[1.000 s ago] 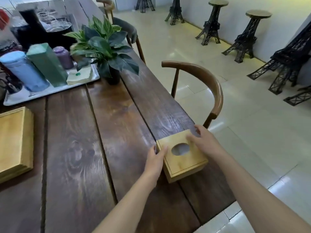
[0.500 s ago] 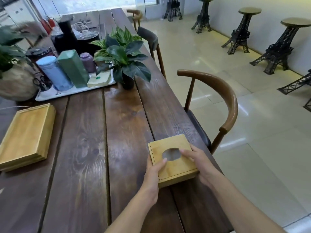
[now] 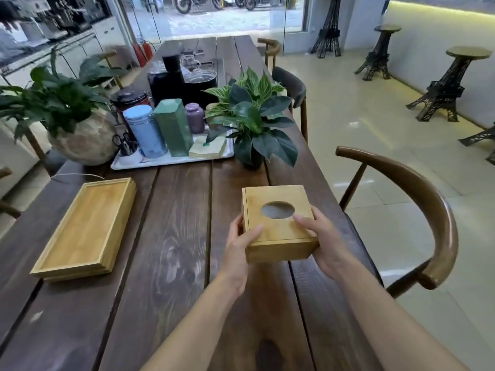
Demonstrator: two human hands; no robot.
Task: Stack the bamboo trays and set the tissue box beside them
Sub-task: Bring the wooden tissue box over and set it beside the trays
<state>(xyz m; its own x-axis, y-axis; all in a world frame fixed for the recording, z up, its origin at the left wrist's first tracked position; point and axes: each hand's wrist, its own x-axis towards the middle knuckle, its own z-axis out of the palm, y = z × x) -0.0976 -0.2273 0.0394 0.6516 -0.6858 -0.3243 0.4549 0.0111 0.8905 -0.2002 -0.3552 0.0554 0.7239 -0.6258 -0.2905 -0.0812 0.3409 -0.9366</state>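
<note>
Both hands clasp the tissue box (image 3: 278, 223) at centre, left hand (image 3: 237, 245) on its nine o'clock side, right hand (image 3: 325, 239) at three; the stacked bamboo trays (image 3: 85, 226) lie well apart at nine o'clock on the table (image 3: 171, 263).

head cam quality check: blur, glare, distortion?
Head view: tissue box and both hands, left and right, sharp; tray stack sharp. Glare on the floor by the stools. Wide-angle bend: chair back and table planks splay. Far window area soft.
</note>
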